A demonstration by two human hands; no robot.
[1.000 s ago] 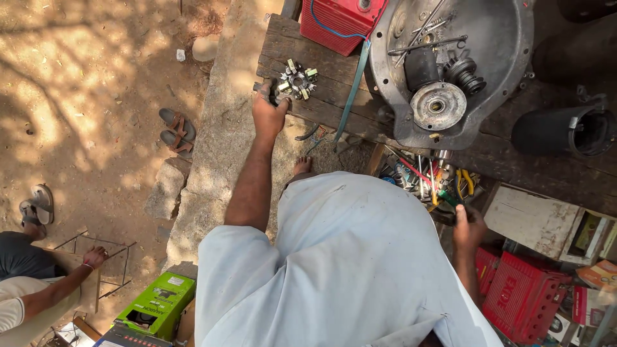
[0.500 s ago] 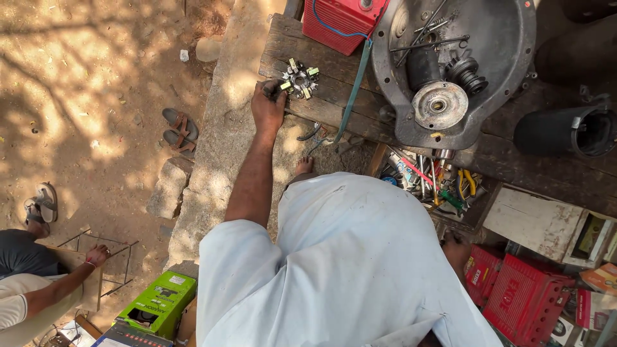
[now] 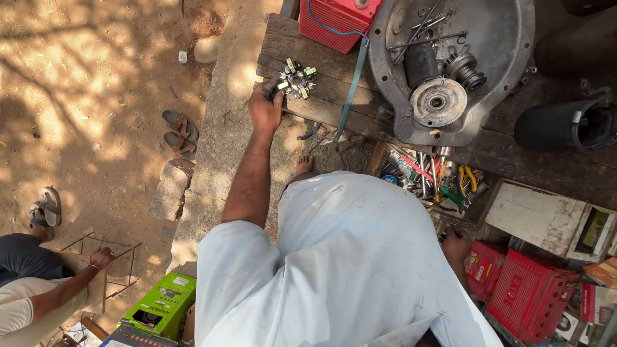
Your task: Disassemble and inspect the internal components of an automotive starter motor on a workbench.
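My left hand (image 3: pixel 265 106) reaches forward onto the wooden bench (image 3: pixel 321 103). Its fingers close on the edge of a round metal part with brass-coloured tabs (image 3: pixel 297 78), which rests on the planks. My right hand (image 3: pixel 456 247) hangs low at my side, next to an open tray of hand tools (image 3: pixel 427 177) and a red plastic crate (image 3: pixel 524 292). My white shirt hides most of that hand, so its fingers cannot be read.
A large grey metal housing (image 3: pixel 495 77) with a round hub and rods lies on the bench, beside a red battery (image 3: pixel 334 22). A black cylinder (image 3: pixel 565 125) lies at right. Sandals (image 3: pixel 180 132) lie on the dirt; another person (image 3: pixel 38 295) sits lower left by a green box (image 3: pixel 160 305).
My right hand has dropped from beside the tool tray to lower by the red crate, now partly behind my shirt. My left hand stays on the round part.
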